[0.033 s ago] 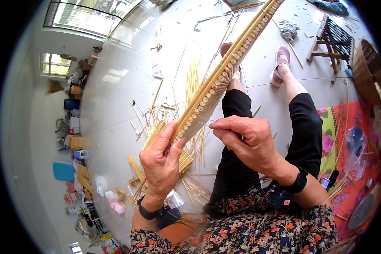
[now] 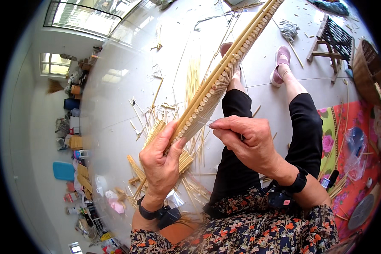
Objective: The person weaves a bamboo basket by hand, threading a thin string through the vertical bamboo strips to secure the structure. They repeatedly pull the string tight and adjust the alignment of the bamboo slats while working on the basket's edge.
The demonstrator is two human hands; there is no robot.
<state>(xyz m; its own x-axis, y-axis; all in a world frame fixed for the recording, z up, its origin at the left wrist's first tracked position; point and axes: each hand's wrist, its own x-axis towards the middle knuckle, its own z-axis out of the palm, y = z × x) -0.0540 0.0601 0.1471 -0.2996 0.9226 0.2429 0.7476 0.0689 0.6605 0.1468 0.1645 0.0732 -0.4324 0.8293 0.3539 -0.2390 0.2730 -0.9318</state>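
Observation:
A long panel of pale straw-coloured stalks slants from the centre up past the top of the view. Round cut stalk ends line its edge, beside two smooth rods. Its near end is in my left hand, fingers on one side and thumb on the other. To the right of the panel, my right hand is closed in a pinch on a thin white thread. That thread runs from the panel's edge to my fingertips. A small shiny tip shows by the curled fingers; I cannot tell what it is.
Bundled stalks lie below the panel, with loose stalks and scraps on the pale floor. My legs stretch forward. A folding stool, a woven basket and a red flowered cloth are on the right. Household items line the left wall.

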